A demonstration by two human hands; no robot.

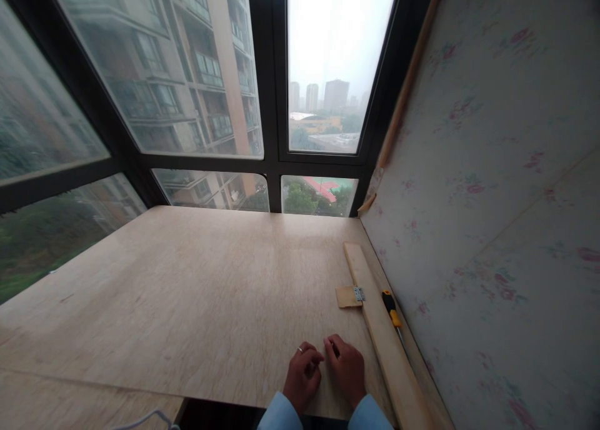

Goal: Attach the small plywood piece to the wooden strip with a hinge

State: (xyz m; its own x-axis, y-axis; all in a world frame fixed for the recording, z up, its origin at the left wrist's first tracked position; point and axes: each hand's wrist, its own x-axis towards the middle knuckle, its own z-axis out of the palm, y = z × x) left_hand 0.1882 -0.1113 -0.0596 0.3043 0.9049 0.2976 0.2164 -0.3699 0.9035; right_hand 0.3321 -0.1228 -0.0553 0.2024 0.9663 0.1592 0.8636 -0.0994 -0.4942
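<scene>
My left hand [302, 375], with a ring on one finger, rests over the pale board surface near its front edge, fingers curled. Close beside it, my right hand [345, 364] has its fingers bent inward and pressed together. Anything held in either hand is hidden or too small to make out. To the right of my hands lies a long wooden plank [375, 311]. A metal hinge [359, 294] joins the plank's left edge to a small wood piece [347, 297]. Between plank and wall lies a screwdriver [392, 309] with a black and yellow handle.
The broad marble-patterned surface [187, 292] reaches back to dark-framed windows [272, 74]. A floral-papered wall [506, 199] bounds the right side. At the lower left, a white cable [145, 417] loops near a dark gap [220, 412] at the front edge.
</scene>
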